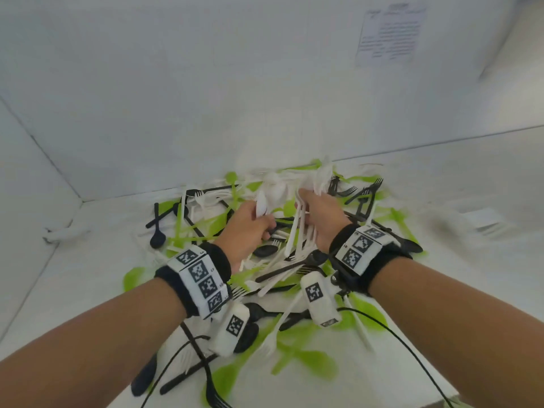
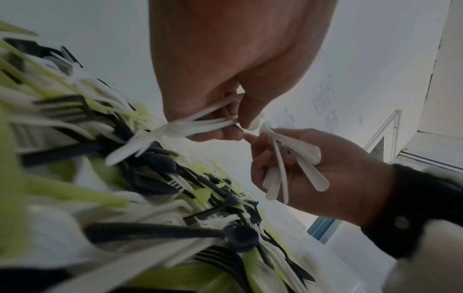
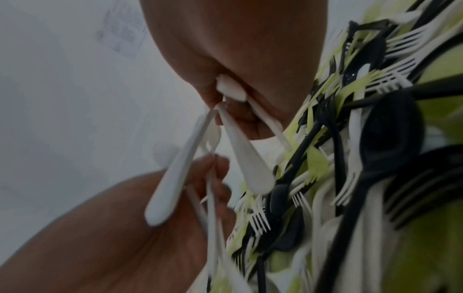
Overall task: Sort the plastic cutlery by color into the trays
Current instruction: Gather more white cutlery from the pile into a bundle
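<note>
The sheet of paper [image 1: 390, 33] on the wall beyond the fingers carries print too blurred to read. Beneath both wrists, the mixed cutlery pile [image 1: 265, 260] smears in every view, so single pieces there cannot be counted. The left hand [image 1: 247, 228] covers the handles of the white pieces [image 1: 261, 206] it grips; their number is unclear. The right hand [image 1: 321, 219] hides where its white cutlery bundle [image 1: 300, 228] crosses inside the fingers. Both forearms are cut off by the head view's lower edge.
</note>
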Available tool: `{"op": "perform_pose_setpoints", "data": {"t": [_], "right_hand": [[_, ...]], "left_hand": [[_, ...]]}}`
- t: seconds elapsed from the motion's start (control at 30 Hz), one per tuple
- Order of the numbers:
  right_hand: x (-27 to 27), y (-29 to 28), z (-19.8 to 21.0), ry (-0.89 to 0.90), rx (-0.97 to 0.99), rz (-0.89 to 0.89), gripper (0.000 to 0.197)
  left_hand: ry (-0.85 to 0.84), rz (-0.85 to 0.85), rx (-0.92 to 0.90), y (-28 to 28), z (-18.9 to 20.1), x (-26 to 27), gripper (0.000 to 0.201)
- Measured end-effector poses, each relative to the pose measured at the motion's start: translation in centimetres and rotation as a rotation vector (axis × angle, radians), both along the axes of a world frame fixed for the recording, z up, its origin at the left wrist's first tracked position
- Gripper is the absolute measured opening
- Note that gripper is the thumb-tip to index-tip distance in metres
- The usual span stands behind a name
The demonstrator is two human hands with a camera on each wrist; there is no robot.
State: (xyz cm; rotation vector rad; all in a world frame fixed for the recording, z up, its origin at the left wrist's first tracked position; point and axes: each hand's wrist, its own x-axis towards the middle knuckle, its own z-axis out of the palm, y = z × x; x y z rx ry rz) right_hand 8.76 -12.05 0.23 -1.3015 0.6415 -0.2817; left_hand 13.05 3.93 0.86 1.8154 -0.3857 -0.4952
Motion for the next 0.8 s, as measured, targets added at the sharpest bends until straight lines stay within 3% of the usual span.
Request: {"op": "perform_pose_setpoints", "data": {"t": [0.17,0.3,0.5,0.63,0.8], "right_hand": [[-2.1,-1.1,-0.7,-0.096,0.078,0.113,0.024],[-3.2,-4.5,-1.1,-0.054,0.086,0.069,0.014],[-4.3,-9.3,-0.8,-0.006,0.118,0.053,0.017],[-4.8,-8.2,-0.8,-0.040,0.163,0.254,0.024],[-5.0,-7.6,-1.1,-0.035,0.127,0.218,0.022]], "left_hand": [[-0.021,-0.024,-0.015,-4.3,0.5,-2.5,0.029],[-0.120,-0.027,0.060,-7.3,0.4,-4.8,0.032],[0.094,0.164,-0.032,-9.5,0.9,-7.2,0.023],[0.106,0.072,-0.022,-10.2,1.3,-8.0,0.025],[0.120,-0.013,0.053,-9.4,1.1,-8.4,0.027]]}}
